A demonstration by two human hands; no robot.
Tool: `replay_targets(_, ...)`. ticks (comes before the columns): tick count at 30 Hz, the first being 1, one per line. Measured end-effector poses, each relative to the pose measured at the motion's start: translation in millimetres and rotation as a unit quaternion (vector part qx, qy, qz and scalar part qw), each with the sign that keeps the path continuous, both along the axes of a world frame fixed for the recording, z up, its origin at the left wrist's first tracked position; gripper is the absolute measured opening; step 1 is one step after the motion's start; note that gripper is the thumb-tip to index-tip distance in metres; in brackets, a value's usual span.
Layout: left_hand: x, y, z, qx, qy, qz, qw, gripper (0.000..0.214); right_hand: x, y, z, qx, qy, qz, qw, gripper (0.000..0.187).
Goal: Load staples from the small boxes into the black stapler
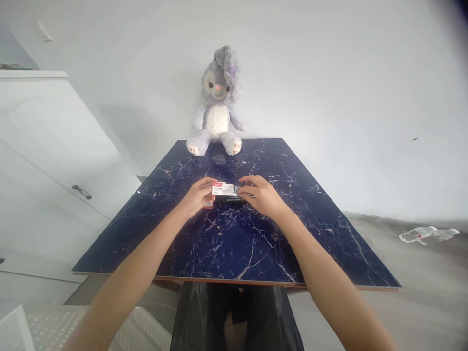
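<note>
My left hand (196,197) pinches the left end of a small white box (222,189) with a red printed label. At the box's right end, the curled fingers of my right hand (261,195) close on it, where a greyish part shows. Just below the box lies a dark, narrow object (230,199) with a shiny edge; its kind is unclear and my right fingers partly cover it. Under my left fingertips a small reddish piece (208,205) peeks out, mostly hidden by the hand.
The dark blue marbled table (226,243) spreads beneath my hands. A grey plush rabbit (218,107) sits at its far edge against the wall. On the left stands a white cabinet (47,161). Clear plastic bottles (419,234) lie on the floor at right.
</note>
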State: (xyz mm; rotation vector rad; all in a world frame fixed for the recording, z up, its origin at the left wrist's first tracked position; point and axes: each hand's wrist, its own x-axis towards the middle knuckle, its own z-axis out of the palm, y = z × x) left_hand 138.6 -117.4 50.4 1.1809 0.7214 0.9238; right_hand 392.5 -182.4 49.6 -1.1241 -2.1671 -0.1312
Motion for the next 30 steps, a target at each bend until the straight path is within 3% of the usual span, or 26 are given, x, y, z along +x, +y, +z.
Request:
replay_targets(5, -4, 3, 0.7, -0.005, 0.016, -0.02, 1.0, 0.028, -2, -3, 2.3, -0.003, -0.071, -0.004, 0.997, 0.026)
replay_targets(13, -5, 4, -4.9, -0.012, 0.036, -0.032, 0.999, 0.024, -10, -8, 4.8, 0.01, -0.103, -0.004, 0.995, 0.021)
replay_targets(18, 3, -2, -9.8, -0.013, 0.028, -0.014, 0.999, 0.022, -15, -10, 6.8, 0.011, -0.09, 0.007, 0.996, 0.023)
replay_targets(25, 6, -1, -4.7, -0.02, -0.005, 0.034, 0.999, 0.023, -11, -12, 9.7, -0.019, -0.055, -0.006, 0.998, 0.015)
replay_targets(30, 4, 3, -6.7, -0.033, -0.013, 0.032, 0.999, 0.024, -14, -10, 7.6, -0.034, -0.029, -0.011, 0.999, 0.013)
